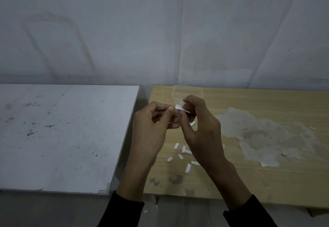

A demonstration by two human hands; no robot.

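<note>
Peeling seems in hand: left hand point(151, 125) and right hand point(201, 128), fingers curled, pinch a white strip point(180, 108) between them; next calls for a steady pull apart

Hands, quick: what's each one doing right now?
Left hand: closed, pinching one end of the white paper strip.
Right hand: closed, pinching the other end of the same strip.
</note>
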